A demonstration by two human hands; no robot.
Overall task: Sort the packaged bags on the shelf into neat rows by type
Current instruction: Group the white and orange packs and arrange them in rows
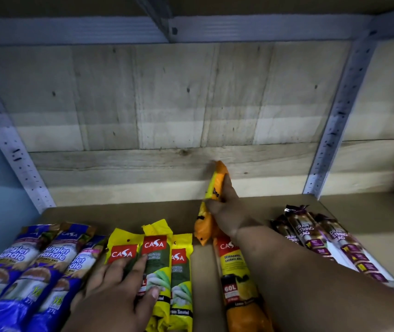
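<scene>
Presently the shelf point(275, 202) is being tidied, and the packs are being gathered into rows by type. From the largest group to the smallest: at the far left the blue singlet-handle packs point(23, 271) are lying side by side; beside them the yellow and green packs point(167, 267) are lying under the left hand point(121, 291); at the far right the purple drawstring packs point(315, 236) are resting in a loose fan; in the middle one orange 60L pack point(239, 283) is lying alone, partly under the right forearm.

The orange pack point(215, 185) is being held by the right hand point(227, 209), deep in the shelf and close to the wooden back wall point(167, 104). The grip is closed around the middle of this pack, so its top is standing above the fingers and its lower end is hanging below the hand, toward the lying orange pack. It cannot be told whether the lower end is touching the shelf.

The step is judged to be the placing of this pack beside its own kind. For doing it well, the pack should be laid flat and parallel to the orange 60L pack, label up, with the tops in one line. The left hand is lying flat with spread fingers on the yellow and green packs, clamping nothing; it is probably steadying that row.
</scene>
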